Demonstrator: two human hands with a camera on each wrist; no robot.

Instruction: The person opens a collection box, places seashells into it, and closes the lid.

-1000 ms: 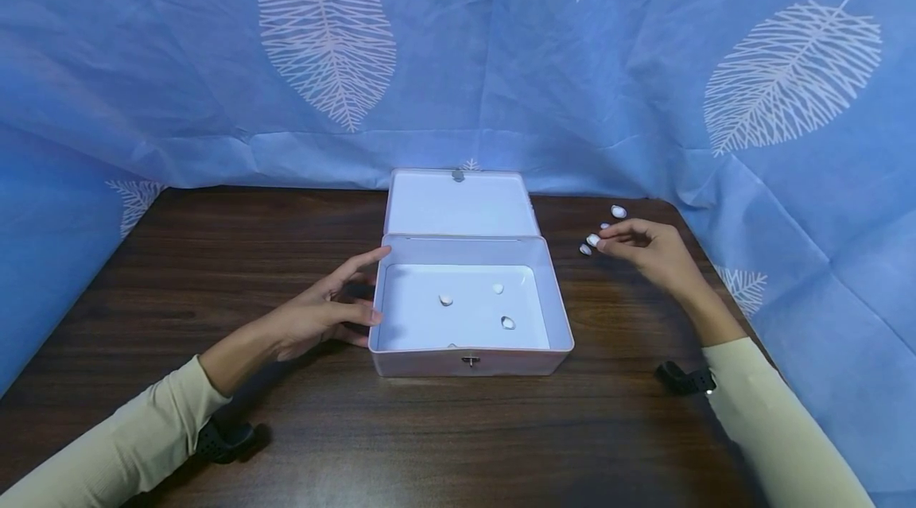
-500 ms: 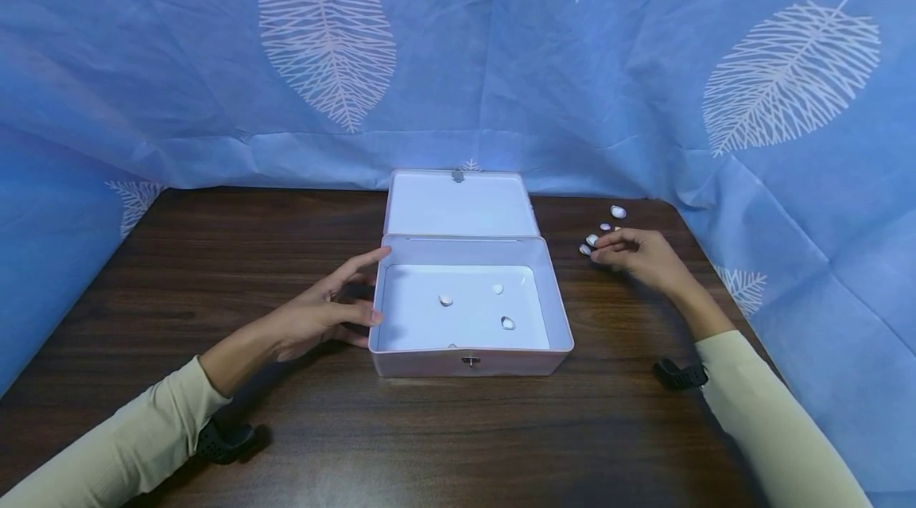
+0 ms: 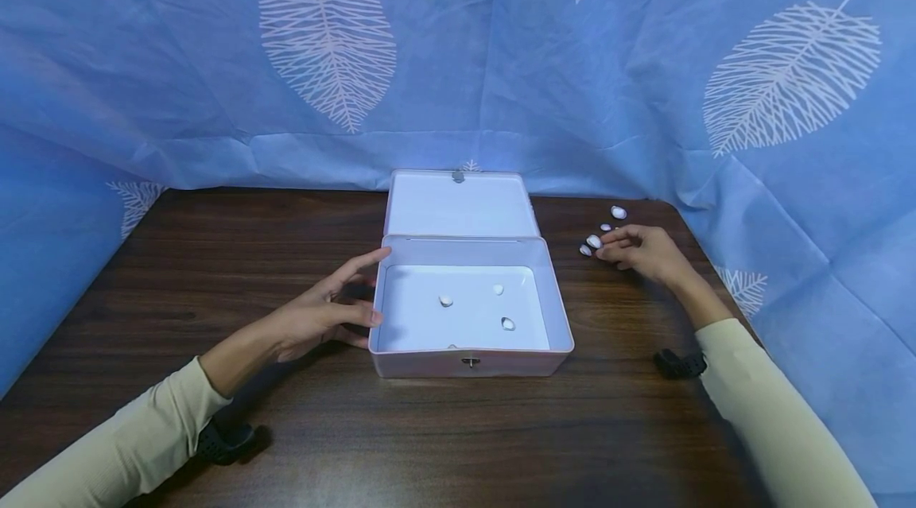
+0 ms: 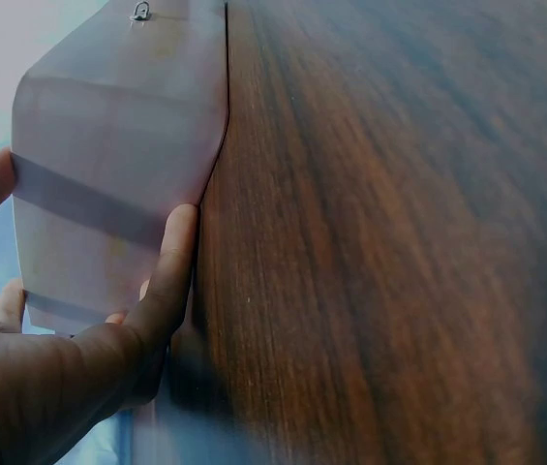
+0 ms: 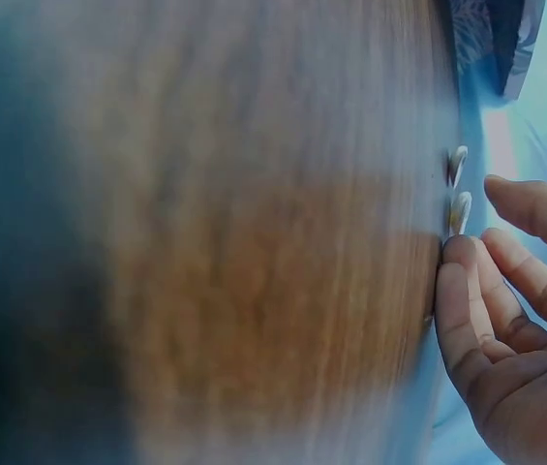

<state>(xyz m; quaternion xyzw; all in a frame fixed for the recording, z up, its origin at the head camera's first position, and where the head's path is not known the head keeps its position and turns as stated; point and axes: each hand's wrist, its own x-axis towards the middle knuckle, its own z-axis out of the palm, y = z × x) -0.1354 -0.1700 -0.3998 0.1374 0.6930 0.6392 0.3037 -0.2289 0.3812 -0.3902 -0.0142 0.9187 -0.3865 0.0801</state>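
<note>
A pale lidded box (image 3: 468, 363) stands on the brown table, its lid (image 3: 458, 203) tipped back and small white seashells inside. My left hand (image 3: 315, 321) rests on its left side, thumb and index fingertip at the rim. The left wrist view shows the fingers of that left hand (image 4: 79, 358) spread along the box wall (image 4: 118, 174). At the right, my right hand (image 3: 647, 255) is low beside a white seashell (image 3: 594, 241), fingertips right at it. In the right wrist view, thumb and fingers of the right hand (image 5: 525, 339) are apart, a seashell (image 5: 462, 213) just beyond them.
Near the right hand lie more small shells: one shell (image 3: 619, 212) farther back, a smaller shell (image 3: 605, 227), and another shell (image 3: 585, 250) in front. A blue leaf-patterned cloth (image 3: 458, 55) hangs behind the table (image 3: 472, 444) and along its sides.
My right hand has moved slightly toward me and its fingertips have come off the shell, which now shows more fully. The left hand and box have stayed put.
</note>
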